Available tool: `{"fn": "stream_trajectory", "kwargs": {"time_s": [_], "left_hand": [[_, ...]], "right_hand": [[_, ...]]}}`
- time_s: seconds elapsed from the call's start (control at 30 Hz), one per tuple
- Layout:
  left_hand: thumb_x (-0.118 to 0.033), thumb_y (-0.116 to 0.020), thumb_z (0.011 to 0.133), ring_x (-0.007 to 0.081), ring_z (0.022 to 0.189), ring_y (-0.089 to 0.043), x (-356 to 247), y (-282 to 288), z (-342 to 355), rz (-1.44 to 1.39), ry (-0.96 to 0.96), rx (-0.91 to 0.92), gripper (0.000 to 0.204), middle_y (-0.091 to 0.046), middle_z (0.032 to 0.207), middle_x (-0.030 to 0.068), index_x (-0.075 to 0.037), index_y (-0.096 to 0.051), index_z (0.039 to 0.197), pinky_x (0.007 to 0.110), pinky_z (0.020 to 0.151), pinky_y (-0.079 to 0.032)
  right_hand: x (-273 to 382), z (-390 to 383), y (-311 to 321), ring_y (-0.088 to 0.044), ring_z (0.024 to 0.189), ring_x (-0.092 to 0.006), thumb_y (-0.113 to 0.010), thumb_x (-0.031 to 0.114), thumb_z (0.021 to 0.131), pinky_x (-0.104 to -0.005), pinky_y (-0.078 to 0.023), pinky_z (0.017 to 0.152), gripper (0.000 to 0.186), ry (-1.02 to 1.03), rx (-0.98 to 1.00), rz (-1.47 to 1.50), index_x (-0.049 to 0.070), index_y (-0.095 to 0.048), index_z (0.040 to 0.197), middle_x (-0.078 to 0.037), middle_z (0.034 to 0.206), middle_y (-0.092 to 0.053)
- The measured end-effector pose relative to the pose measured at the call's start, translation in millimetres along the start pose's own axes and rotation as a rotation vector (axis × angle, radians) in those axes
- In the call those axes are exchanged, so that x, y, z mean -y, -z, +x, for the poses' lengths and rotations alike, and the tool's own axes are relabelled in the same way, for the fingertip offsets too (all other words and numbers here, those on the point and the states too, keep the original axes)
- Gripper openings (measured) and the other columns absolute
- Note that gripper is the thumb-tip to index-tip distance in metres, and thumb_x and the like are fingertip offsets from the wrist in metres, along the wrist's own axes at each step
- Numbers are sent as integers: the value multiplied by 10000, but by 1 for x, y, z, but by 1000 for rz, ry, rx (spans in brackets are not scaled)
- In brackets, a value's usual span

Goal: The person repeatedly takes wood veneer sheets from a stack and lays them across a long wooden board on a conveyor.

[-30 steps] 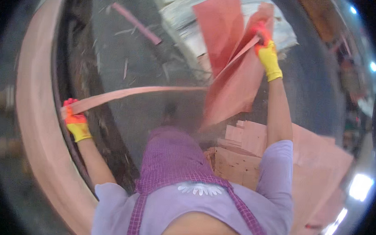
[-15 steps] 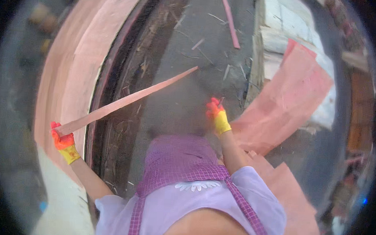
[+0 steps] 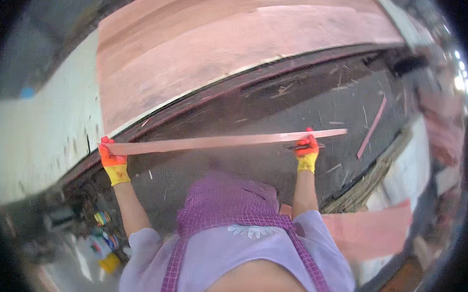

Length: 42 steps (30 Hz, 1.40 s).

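Observation:
A long, narrow pinkish veneer strip [image 3: 208,143] stretches nearly level in front of me, between both hands. My left hand [image 3: 113,159], in an orange and yellow glove, is closed on its left end, at the edge of the stack. Gloved the same way, my right hand [image 3: 308,149] grips the strip a little short of its right end. A small, thin dark object also shows at the right hand's fingers; its kind cannot be made out. Beyond the strip lies a broad stack of pinkish veneer sheets [image 3: 222,57].
Whitish sheet surface [image 3: 42,122] extends at the left. Scraps litter the dark floor [image 3: 243,167], with another pink strip [image 3: 372,128] at the right. A pink sheet [image 3: 371,230] lies on white material at the lower right. Colourful clutter [image 3: 104,239] sits at lower left.
My view has turned, so the veneer stack now lies ahead rather than on my left. My right hand has taken hold of the strip near its formerly free end.

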<state>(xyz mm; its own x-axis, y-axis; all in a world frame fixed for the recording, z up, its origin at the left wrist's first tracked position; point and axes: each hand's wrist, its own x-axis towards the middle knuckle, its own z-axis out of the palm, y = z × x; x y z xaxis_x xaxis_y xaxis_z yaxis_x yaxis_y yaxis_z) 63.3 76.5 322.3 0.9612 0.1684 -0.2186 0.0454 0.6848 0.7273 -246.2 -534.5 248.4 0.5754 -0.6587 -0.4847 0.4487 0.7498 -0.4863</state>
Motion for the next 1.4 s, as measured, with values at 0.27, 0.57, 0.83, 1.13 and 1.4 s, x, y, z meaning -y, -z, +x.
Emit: {"fn": "stream_trajectory", "kwargs": {"time_s": [0.27, 0.57, 0.83, 1.13, 1.4], "left_hand": [[-466, -553, 821, 197, 915, -503, 32, 37, -63, -213, -186, -459, 442, -537, 963, 31, -127, -489, 1097, 423, 828, -429], [-274, -566, 855, 192, 839, -518, 104, -23, -74, -53, -512, -1024, 443, -532, 980, 80, -95, -391, 1220, 358, 735, -459], [-20, -514, 831, 135, 748, -470, 86, -83, -89, 156, -473, -791, 712, -513, 1007, 72, -133, -109, 1406, 266, 654, -420], [-50, -556, 821, 89, 556, -408, 60, -37, -38, 216, -318, -719, 630, -467, 758, 16, -143, -253, 1366, 246, 444, -344], [-16, -546, 792, 114, 598, -448, 133, 52, 31, 533, -257, -705, 683, -500, 846, 39, -121, -204, 1374, 265, 512, -390]], "right_hand": [[66, 3, -78, -469, 617, -98, -568, 198, 860, -249, -424, 535, 282, 61, 196, -350, 100, -493, 1114, -13, 960, -546], [101, 72, -137, -460, 577, -91, -507, 220, 893, -231, -381, 506, 286, 132, 340, -685, 75, -495, 1139, 7, 729, -514], [79, 52, -166, -428, 458, -97, -402, 351, 923, -236, -340, 406, 342, 84, 132, -991, 93, -537, 1103, 1, 614, -484], [38, 35, -182, -460, 535, -123, -504, 303, 882, -255, -362, 462, 221, -46, 201, -675, 126, -463, 756, 5, 597, -460], [-18, 55, -221, -456, 546, -105, -488, 253, 900, -231, -391, 490, 152, -171, 83, -755, 121, -483, 826, 10, 608, -472]]}}
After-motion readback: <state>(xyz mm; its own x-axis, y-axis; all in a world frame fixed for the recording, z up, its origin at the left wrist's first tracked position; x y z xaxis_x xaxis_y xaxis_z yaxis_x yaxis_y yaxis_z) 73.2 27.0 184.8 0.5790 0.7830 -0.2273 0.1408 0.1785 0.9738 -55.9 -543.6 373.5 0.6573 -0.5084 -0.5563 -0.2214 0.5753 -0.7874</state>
